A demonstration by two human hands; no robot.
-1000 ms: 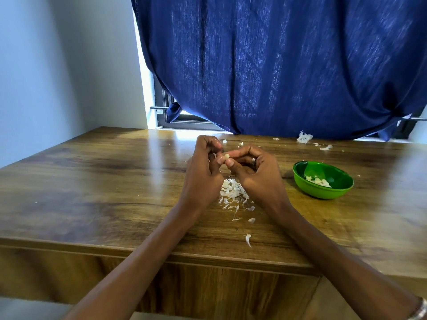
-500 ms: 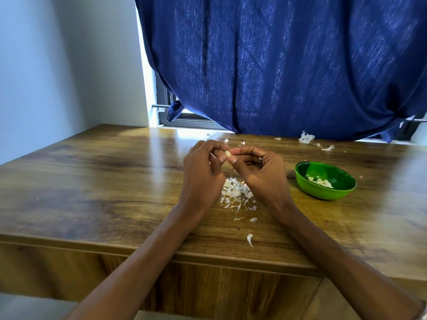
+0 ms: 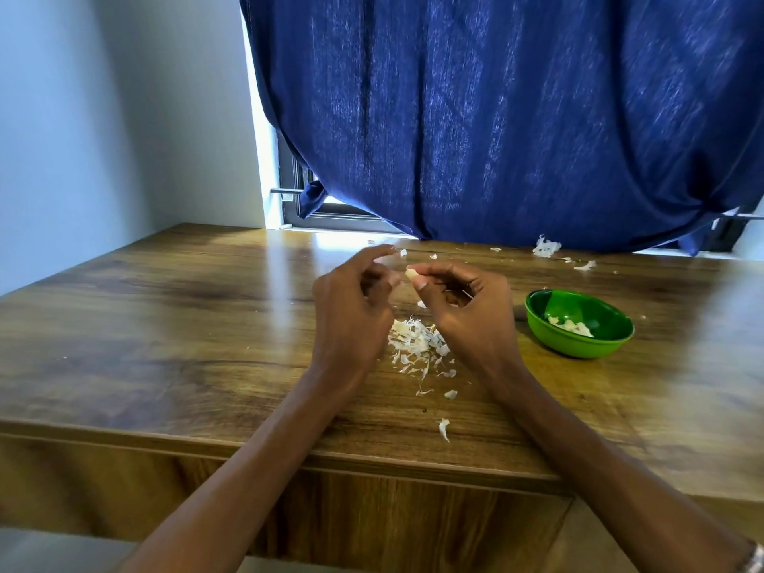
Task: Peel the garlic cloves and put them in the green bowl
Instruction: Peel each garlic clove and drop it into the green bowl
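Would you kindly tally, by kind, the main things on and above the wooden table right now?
Round green plastic bowl: 1
Pale garlic clove pinched in the right hand: 1
Main heap of white papery garlic skins: 1
Hands, with the left hand: 2
Total: 5

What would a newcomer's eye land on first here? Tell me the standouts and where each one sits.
First, the two hands raised over the table's middle: the right hand pinches a pale garlic clove at its fingertips, the left hand beside it with loosely curled fingers. Below them lies a heap of white peels on the wooden table. To the right sits the green bowl, peeled cloves inside, beneath a big blue curtain.
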